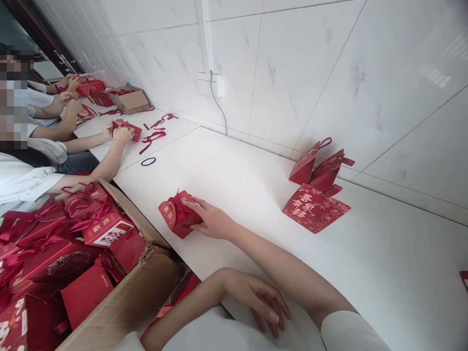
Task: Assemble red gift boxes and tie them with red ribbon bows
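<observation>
A small red gift box (179, 224) with a dark red ribbon bow stands on the white table, near its left edge. My right hand (214, 220) reaches across and grips the box's right side, fingers over the top and thumb lower down. Nearer to my body, my left hand (256, 297) hangs relaxed at the table edge, holding nothing, its fingers loosely bent and apart. Beyond my right forearm, a red box with white lettering (316, 208) lies on the table. Behind it stand more red boxes with ribbon handles (325, 170).
At left, a large cardboard carton (120, 304) holds several red gift boxes. Co-workers sit along the table; one's hands (122, 132) work on a red box. Loose ribbons (153, 139) and a black ring (148, 161) lie nearby. A socket strip (209, 84) hangs on the wall.
</observation>
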The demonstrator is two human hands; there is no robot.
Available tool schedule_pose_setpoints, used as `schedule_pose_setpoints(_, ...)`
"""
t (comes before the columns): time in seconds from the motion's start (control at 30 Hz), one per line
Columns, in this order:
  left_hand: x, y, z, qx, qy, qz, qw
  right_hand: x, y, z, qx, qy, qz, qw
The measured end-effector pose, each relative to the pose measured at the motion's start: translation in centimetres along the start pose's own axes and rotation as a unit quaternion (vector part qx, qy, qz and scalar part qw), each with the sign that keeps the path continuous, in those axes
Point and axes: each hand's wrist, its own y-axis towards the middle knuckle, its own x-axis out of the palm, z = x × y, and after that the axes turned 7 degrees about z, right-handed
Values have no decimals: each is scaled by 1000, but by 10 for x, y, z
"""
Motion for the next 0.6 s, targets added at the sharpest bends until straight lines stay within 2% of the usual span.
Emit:
schedule_pose_setpoints(0.1, 1, 1, -1, 2, -5, 3, 1000, 7, -12, 6, -43, 9, 102, 994)
schedule_pose_setpoints(0.17, 1, 2, -1, 10, 3, 0, 1000, 11, -23, 11, -31, 1, 152, 988)
schedule_pose_setpoints(0.2, 1, 2, -1, 13, 10, -3, 1000, 13, -27, 13, -22, 0, 157, 987)
schedule_pose_setpoints(0.27, 0, 3, -1, 15, 19, -7, 1000, 18, -30, 14, -13, 3, 129, 992)
schedule_pose_setpoints(0.33, 0, 3, -2, 11, 17, -8, 1000, 23, -23, 11, -13, 2, 75, 997)
schedule_pose_setpoints(0.47, -1, 4, 1, -10, 8, -7, 1000, 35, 7, 0, -29, -46, -19, 998)
schedule_pose_setpoints(0.6, -2, 4, 3, -26, 4, -12, 1000, 39, 34, -6, -43, -77, -39, 995)
